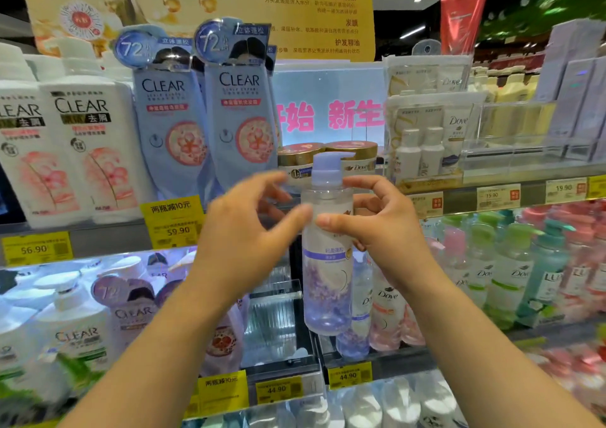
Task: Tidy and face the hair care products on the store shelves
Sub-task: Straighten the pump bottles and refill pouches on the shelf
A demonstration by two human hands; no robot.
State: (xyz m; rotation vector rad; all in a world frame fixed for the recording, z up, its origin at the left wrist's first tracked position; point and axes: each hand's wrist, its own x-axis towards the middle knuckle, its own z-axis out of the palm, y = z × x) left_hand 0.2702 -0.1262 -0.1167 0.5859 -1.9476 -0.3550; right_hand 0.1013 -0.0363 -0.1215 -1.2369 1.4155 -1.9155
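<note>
Two bare hands met around a clear plastic pump bottle with a lavender cap and purple flower label [328, 257], held upright in front of the store shelves, level with the grey edge of the upper shelf [108, 234] and above the lower one. The right hand [380, 227] curled round the bottle's upper body, thumb at the front and fingers behind its neck. The left hand [252, 227], blurred, had its thumb tip against the bottle's shoulder and its fingers spread and bent just beside the cap; whether they gripped the bottle could not be told. Behind the pump head stood two gold-lidded Dove jars [328, 155]. On the upper shelf to the left were white Clear pump bottles [88, 152] and pale blue Clear bottles [239, 125]; yellow price tags [177, 224] lined the shelf edges. Below, to the right, stood clear Dove bottles with pink and purple contents [383, 309] and green-capped ones [511, 273].
</note>
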